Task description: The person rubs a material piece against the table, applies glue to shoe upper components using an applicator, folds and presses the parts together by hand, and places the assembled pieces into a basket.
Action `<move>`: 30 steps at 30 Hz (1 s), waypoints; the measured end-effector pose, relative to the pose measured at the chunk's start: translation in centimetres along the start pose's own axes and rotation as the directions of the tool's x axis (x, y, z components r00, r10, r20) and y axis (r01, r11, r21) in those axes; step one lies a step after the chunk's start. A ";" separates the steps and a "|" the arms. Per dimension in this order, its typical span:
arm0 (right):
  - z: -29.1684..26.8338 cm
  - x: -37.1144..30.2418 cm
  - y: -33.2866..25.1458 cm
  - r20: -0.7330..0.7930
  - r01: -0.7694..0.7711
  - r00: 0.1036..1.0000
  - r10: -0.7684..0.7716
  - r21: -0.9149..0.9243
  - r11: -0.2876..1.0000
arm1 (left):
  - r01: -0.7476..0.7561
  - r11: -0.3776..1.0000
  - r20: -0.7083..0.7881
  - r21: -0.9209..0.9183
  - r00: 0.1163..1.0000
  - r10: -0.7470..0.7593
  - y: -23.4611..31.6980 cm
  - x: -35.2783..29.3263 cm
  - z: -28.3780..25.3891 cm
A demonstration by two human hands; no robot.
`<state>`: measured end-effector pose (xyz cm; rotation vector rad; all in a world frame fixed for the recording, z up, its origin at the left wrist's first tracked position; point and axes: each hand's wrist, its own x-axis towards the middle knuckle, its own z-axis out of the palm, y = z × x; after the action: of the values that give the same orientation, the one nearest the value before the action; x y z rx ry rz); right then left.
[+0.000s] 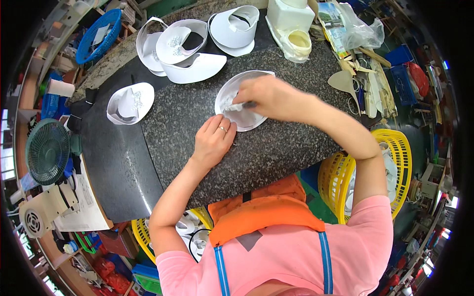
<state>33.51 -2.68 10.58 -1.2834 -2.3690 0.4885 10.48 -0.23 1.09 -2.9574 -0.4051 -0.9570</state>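
A white shoe upper (244,120) lies on the dark speckled stone worktop (187,148) in front of me, its hollow side facing up. My left hand (215,140) presses the near-left edge of this upper with its fingertips, holding it against the stone. Above its inside is my right hand (269,98), closed on a small tool with a dark end (250,104). Its kind is unclear, as my fingers cover most of it. Whitish smears show inside the upper.
Several white uppers (195,68) stand along the far side; another upper (143,96) lies left. A white glue container (291,24) with a round opening stands at the back. Scissors (353,104) and scraps lie right. Yellow baskets (406,163) flank me; a green fan (48,150) stands left.
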 end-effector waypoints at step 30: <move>3.3 -3.4 2.0 -0.175 -0.168 0.968 0.181 0.086 0.982 | 0.650 0.420 0.313 -0.633 0.712 -0.629 -7.6 12.7 -5.1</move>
<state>35.03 -4.92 6.20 -1.4472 -2.0824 0.4799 15.55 9.77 11.99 -3.5282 -1.6440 -1.3855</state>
